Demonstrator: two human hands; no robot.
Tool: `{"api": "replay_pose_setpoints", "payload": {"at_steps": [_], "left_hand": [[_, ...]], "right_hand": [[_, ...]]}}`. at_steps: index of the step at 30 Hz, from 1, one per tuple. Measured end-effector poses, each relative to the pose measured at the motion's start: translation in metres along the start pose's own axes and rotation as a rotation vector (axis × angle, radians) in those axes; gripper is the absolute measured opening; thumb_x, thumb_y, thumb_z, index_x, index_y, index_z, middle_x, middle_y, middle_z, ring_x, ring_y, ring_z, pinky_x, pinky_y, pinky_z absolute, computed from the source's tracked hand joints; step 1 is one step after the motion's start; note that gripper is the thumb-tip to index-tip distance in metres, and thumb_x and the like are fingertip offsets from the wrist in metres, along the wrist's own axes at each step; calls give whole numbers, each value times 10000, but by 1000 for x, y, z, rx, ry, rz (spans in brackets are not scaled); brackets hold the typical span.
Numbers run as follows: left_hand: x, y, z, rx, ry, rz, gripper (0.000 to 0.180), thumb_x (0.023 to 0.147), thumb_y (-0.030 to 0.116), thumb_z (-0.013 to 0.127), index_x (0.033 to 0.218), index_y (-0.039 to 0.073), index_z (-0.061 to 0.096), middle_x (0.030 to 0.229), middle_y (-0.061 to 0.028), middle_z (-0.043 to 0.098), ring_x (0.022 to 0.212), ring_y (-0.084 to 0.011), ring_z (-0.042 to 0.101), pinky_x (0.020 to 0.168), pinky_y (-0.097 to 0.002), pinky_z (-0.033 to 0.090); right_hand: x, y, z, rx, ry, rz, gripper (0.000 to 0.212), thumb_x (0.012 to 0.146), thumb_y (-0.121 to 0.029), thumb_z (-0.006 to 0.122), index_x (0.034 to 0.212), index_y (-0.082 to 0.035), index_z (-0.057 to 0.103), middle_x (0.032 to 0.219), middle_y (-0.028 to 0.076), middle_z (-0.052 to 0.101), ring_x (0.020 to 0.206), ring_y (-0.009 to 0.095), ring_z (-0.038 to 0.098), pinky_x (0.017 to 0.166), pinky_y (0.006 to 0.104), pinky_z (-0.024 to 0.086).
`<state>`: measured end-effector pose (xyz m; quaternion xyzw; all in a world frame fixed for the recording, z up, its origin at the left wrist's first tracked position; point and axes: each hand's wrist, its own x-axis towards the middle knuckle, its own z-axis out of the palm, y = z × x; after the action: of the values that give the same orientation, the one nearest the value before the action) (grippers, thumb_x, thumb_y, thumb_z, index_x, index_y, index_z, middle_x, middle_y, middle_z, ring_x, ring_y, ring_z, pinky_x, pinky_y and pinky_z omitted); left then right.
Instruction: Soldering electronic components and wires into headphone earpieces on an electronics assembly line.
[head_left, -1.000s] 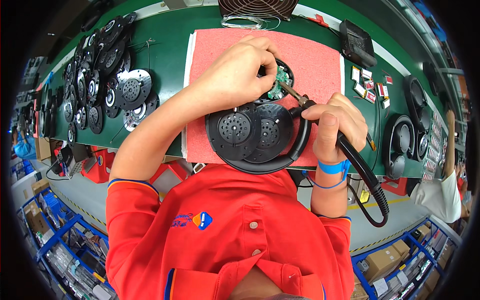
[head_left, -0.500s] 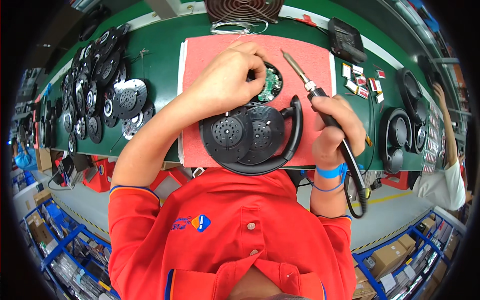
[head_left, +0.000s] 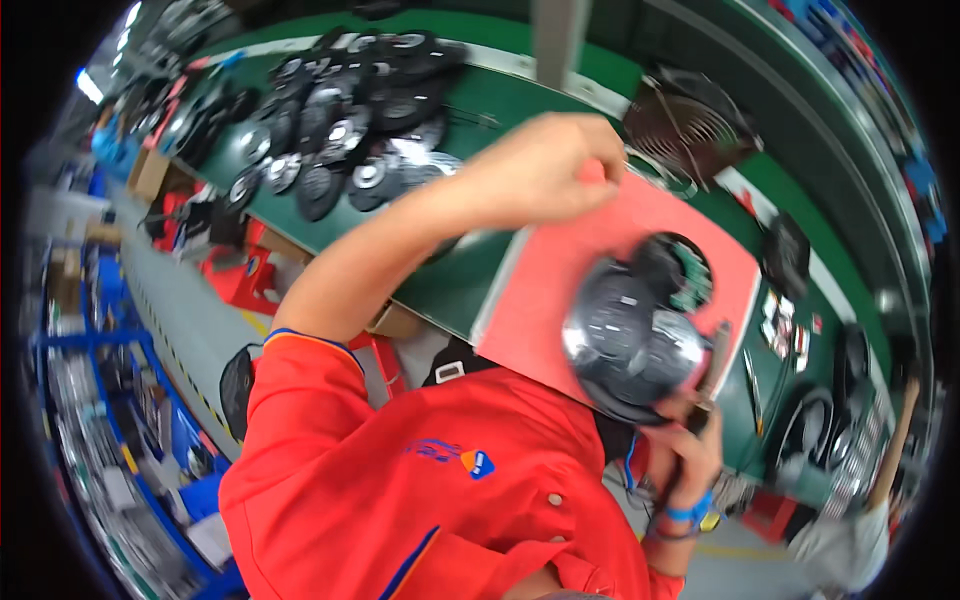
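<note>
A pair of black headphones [head_left: 628,345] lies on the pink mat [head_left: 525,325], blurred by motion. One ear cup is open and shows a green circuit board [head_left: 692,280]. My left hand [head_left: 560,168] is raised over the mat's far left corner, apart from the headphones. Its fingers are curled closed, and whatever they may pinch is hidden. At the mat's near right corner, my right hand [head_left: 690,455] grips a soldering iron [head_left: 718,365]. The iron's metal end points away from me, beside the headphones' right side.
A fan [head_left: 690,125] stands behind the mat with a coil of wire [head_left: 668,178] before it. Black round speaker plates [head_left: 345,120] crowd the left bench. To the right are a black tray [head_left: 787,255], small battery packs [head_left: 780,325], more headphones [head_left: 803,430] and another person's arm [head_left: 895,440].
My view has turned, so the bench appears tilted. My left hand has left the open ear cup and moved outward. My right hand has drawn the soldering iron nearer, beside the headphones.
</note>
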<state>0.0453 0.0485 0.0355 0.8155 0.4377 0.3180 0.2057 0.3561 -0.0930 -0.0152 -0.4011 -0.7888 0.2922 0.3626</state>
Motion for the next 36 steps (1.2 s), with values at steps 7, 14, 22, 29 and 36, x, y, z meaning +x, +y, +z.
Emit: {"api": "replay_pose_setpoints", "payload": {"at_steps": [7,14,22,29,36], "left_hand": [[-49,-125,-158,535,312,-419,255,716,262,638,776,15,665,712,-158,641,687,-321,631,640,-375,497],[-44,-273,-234,992,32,-823,256,779,85,524,990,-37,600,1066,-251,600,1034,-375,567,890,-430,454],[-26,-434,-272,931,-142,-899,566,791,71,478,1344,8,374,1432,-222,302,1248,-380,407,1037,-413,364],[3,-451,-270,913,-178,-705,357,711,-75,474,1049,11,552,1064,-239,596,1059,-403,542,878,-423,452],[-31,-283,-323,938,411,-329,236,901,179,537,1107,66,520,1023,-214,609,964,-410,575,762,-413,473]], "right_hand": [[69,61,-106,-228,358,-92,313,736,116,624,959,-52,483,998,109,543,904,193,519,857,309,412],[212,143,-127,-674,417,-271,295,741,35,687,987,-46,547,851,79,553,764,150,522,724,259,451],[150,76,-121,-581,388,34,186,781,18,657,931,-39,563,832,81,586,781,182,594,672,270,477],[87,59,-79,-531,261,132,98,803,-35,634,893,-9,605,802,104,617,691,233,574,618,303,465],[81,40,-78,-265,367,220,99,845,-13,577,935,10,611,816,81,606,662,137,572,615,244,457]]}}
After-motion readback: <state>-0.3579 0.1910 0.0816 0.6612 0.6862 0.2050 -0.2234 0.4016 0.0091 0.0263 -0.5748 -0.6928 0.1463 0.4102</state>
